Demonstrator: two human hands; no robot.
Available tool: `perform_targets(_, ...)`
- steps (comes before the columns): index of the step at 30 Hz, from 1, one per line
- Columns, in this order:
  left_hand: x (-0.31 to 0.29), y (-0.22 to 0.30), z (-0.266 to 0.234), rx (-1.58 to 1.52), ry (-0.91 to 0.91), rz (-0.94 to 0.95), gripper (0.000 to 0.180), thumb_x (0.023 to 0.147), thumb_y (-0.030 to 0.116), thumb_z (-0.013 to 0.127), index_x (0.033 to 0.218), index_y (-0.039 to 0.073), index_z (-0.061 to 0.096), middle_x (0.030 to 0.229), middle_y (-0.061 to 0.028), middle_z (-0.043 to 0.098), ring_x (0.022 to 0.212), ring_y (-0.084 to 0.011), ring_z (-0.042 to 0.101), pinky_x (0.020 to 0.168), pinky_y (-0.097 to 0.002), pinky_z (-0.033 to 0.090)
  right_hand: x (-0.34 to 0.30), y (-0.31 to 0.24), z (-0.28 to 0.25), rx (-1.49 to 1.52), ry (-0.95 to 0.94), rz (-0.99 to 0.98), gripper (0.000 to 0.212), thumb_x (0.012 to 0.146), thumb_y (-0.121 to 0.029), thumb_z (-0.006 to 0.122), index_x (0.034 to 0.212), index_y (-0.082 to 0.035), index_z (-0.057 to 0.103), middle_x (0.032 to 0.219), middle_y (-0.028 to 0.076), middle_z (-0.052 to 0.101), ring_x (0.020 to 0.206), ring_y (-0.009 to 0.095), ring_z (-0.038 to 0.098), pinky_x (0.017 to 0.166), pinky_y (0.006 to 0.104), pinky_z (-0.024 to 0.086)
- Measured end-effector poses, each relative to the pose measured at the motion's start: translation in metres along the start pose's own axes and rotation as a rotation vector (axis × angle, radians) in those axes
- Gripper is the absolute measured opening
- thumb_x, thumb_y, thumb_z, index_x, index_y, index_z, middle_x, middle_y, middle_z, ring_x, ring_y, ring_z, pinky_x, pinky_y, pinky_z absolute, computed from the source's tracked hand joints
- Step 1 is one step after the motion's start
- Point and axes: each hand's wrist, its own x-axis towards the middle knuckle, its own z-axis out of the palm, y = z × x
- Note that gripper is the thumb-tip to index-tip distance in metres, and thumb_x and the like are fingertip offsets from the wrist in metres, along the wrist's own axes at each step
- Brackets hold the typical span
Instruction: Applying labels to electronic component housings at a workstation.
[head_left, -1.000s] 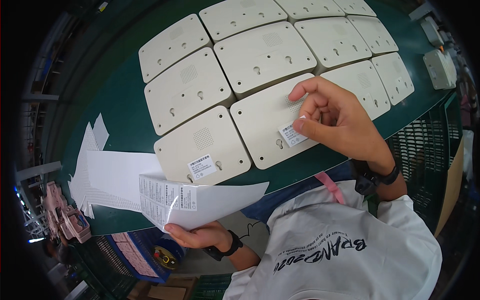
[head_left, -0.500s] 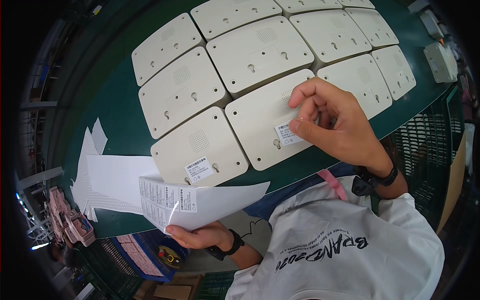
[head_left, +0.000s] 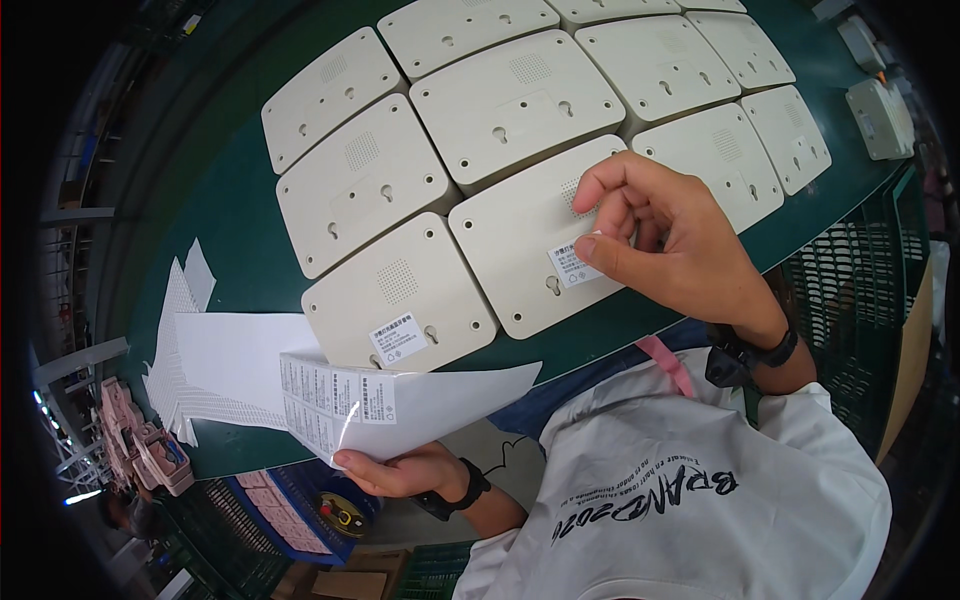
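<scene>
Your hands are both at work: the left hand (head_left: 400, 474), at the lower centre of the frame, grasps the near edge of a label sheet with its thumb on top; the right hand (head_left: 675, 235), right of centre, has its fingers curled and its thumb over the right end of a label. Whether it pinches this label or only presses it, I cannot tell. Before you the green desk (head_left: 220, 215) spreads across the frame. On it cream housings stand close together in rows, and the one under your right hand (head_left: 505, 250) is near the centre. The label sheet (head_left: 450, 400), glossy and bent, is at the lower centre. The small white label (head_left: 568, 265) lies against that housing, beside a keyhole slot (head_left: 553, 287).
</scene>
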Motion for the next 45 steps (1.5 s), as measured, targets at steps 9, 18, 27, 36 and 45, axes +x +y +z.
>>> perform_targets(9, -0.0021, 0.0022, 0.0036, -0.014, 0.008, -0.025, 0.069, 0.102, 0.047, 0.045, 0.149, -0.003, 0.036, 0.145, -0.0254, 0.048, 0.122, -0.0348, 0.060, 0.098, -0.0483, 0.056, 0.0001, -0.0002, -0.0007, -0.029, -0.006, 0.004, 0.023, 0.088, -0.005, 0.074, 0.107, -0.005, 0.061, 0.076, -0.006, 0.060, 0.064, -0.002, 0.048, 0.054, 0.0160, 0.033)
perform_targets(18, -0.0012, 0.0023, 0.0024, 0.035, -0.006, -0.005, 0.069, 0.102, 0.049, 0.042, 0.148, -0.002, 0.036, 0.144, -0.0249, 0.049, 0.122, -0.0332, 0.061, 0.098, -0.0468, 0.056, -0.0001, 0.0014, -0.0031, 0.020, -0.010, -0.010, 0.024, 0.088, -0.005, 0.075, 0.108, -0.004, 0.061, 0.078, -0.006, 0.061, 0.066, -0.001, 0.050, 0.056, 0.0155, 0.035)
perform_targets(27, -0.0016, 0.0027, 0.0030, 0.058, -0.006, -0.019, 0.068, 0.102, 0.051, 0.040, 0.145, -0.001, 0.039, 0.141, -0.0235, 0.051, 0.121, -0.0311, 0.062, 0.097, -0.0452, 0.056, -0.0004, 0.0005, -0.0020, -0.011, -0.010, -0.001, 0.023, 0.088, -0.005, 0.075, 0.107, -0.003, 0.062, 0.078, -0.005, 0.062, 0.067, -0.001, 0.050, 0.056, 0.0158, 0.036)
perform_targets(36, -0.0011, 0.0016, 0.0018, 0.055, -0.015, -0.008, 0.068, 0.102, 0.052, 0.040, 0.146, -0.001, 0.039, 0.141, -0.0232, 0.051, 0.121, -0.0308, 0.061, 0.097, -0.0454, 0.056, -0.0007, 0.0011, -0.0016, -0.047, 0.000, -0.034, 0.022, 0.088, -0.005, 0.075, 0.105, -0.004, 0.062, 0.076, -0.006, 0.061, 0.065, -0.002, 0.049, 0.055, 0.0159, 0.036)
perform_targets(45, -0.0017, 0.0022, 0.0026, 0.068, -0.014, -0.005, 0.068, 0.102, 0.052, 0.040, 0.147, 0.000, 0.038, 0.142, -0.0229, 0.050, 0.122, -0.0306, 0.061, 0.099, -0.0456, 0.055, 0.0000, 0.0016, -0.0008, -0.076, 0.009, -0.051, 0.021, 0.088, -0.006, 0.076, 0.104, -0.004, 0.063, 0.075, -0.006, 0.062, 0.063, -0.002, 0.048, 0.054, 0.0158, 0.035)
